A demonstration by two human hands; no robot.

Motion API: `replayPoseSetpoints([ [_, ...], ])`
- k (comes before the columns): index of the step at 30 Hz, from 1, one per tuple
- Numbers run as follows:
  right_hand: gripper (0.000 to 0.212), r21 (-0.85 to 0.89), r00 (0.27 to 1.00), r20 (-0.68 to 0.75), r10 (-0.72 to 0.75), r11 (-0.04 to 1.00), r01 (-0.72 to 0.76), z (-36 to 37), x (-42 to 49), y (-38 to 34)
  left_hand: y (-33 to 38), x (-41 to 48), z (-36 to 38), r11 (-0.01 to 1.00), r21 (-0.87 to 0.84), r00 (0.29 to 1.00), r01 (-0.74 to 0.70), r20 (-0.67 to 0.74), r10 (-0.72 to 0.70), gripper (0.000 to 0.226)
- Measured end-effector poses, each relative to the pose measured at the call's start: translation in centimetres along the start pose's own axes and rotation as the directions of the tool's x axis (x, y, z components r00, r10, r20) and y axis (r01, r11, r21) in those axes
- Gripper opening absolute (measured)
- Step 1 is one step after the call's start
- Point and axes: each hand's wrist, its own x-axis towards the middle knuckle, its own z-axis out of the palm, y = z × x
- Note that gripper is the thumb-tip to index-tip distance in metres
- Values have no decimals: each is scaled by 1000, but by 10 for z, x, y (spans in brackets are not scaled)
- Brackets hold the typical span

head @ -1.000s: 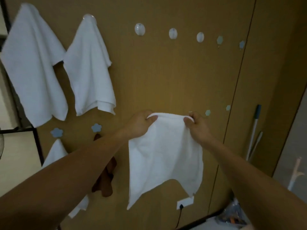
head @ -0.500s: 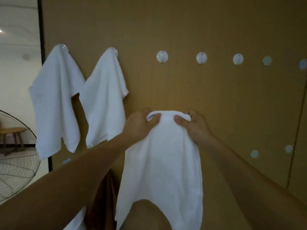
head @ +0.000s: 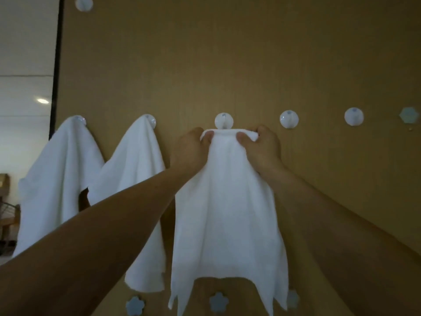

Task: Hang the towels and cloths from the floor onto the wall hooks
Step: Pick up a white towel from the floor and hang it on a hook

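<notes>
A white towel (head: 227, 213) hangs down from both my hands against the brown wall. My left hand (head: 189, 151) pinches its top edge on the left and my right hand (head: 262, 149) pinches it on the right. The bunched top edge sits just under a round white hook (head: 224, 120), touching its lower part. Two more white towels (head: 57, 179) (head: 134, 179) hang from hooks to the left.
Two bare round white hooks (head: 289, 119) (head: 353, 116) follow to the right, then a pale blue hexagon hook (head: 409, 115). Another white hook (head: 83, 2) sits high at the top left. Blue flower-shaped hooks (head: 135, 305) (head: 218, 302) line the bottom. A doorway opens at the left.
Both hands have lifted the towel up from well below the hook row to the third hook. The view has tilted upward and moved closer to the wall.
</notes>
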Motion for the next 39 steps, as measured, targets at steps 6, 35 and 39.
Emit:
replayPoseSetpoints([
  [6,30,-57,993,-97,-64,997,58,18,71,-18,-3,79,10,999,10,995,-35,-96,36,33],
  [35,31,-397,923,220,-315,835,380,36,39,16,-7,45,20,866,284,904,-413,244,351,26],
  [39,18,-393,952,244,-182,879,269,35,40,12,8,46,20,977,-200,965,-67,234,114,26],
])
